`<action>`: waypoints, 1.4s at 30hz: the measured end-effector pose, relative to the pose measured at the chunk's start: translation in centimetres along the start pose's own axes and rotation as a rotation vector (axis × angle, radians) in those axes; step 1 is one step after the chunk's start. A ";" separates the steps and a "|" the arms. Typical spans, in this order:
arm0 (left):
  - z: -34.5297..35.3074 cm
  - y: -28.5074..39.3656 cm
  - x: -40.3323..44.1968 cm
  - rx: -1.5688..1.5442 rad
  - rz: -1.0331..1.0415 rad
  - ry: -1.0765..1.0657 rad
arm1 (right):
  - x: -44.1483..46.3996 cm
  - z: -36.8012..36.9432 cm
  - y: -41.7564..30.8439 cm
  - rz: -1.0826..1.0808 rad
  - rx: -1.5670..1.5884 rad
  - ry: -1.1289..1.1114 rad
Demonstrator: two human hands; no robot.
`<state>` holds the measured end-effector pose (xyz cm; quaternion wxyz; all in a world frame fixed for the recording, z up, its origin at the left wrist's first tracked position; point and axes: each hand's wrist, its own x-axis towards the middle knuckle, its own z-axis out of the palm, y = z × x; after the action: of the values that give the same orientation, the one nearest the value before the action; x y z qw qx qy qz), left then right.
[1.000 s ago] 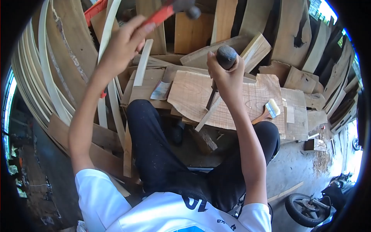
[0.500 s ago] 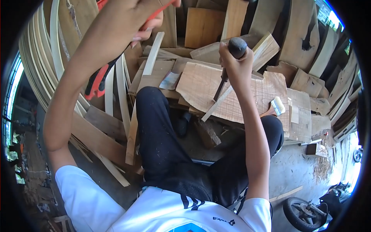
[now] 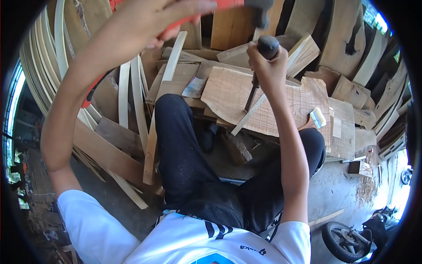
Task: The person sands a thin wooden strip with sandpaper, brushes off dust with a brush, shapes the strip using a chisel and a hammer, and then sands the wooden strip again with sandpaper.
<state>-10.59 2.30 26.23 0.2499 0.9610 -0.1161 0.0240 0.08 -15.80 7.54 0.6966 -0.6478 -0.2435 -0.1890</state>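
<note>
Upper left, the left hand (image 3: 151, 22) wraps a hammer (image 3: 260, 14), likely head-heavy; upper centre, the right hand (image 3: 269, 66) encloses a chisel (image 3: 252, 97), probably stiff, best gripped by its handle (image 3: 267, 46).

Daylight is pouring in from the right, where glare is washing out the far edge of the pale grey concrete floor (image 3: 325, 187); smaller bright patches are glowing at the upper right and left edges. Soft light is falling on the light brown, wavy-edged wooden board (image 3: 228, 93), while shadow is filling the space beneath it. Motion blur is smearing the red-handled, dark-headed hammer (image 3: 260, 14) and the left hand (image 3: 160, 22); the black-handled metal chisel (image 3: 268, 46) is showing more sharply. Lens distortion is curving the outer edges, and black vignetting is swallowing the corners.
</note>
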 end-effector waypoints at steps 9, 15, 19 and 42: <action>1.3 -3.0 -0.6 0.130 -0.018 0.038 | 0.3 0.2 0.5 -0.004 -0.011 -0.019; 3.4 -3.5 -0.9 -0.121 0.147 0.190 | 0.1 0.3 0.6 -0.033 -0.078 -0.002; 4.5 -3.7 -1.2 -0.137 0.059 0.098 | 0.1 0.8 0.7 -0.012 -0.058 0.042; 4.5 -6.7 -5.0 -0.195 0.065 0.130 | -1.6 3.8 -0.7 -0.068 -0.168 0.049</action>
<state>-13.95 6.86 18.54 0.3481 0.9243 -0.1325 0.0829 -1.99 -12.21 7.32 0.6388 -0.6905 -0.2316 -0.2481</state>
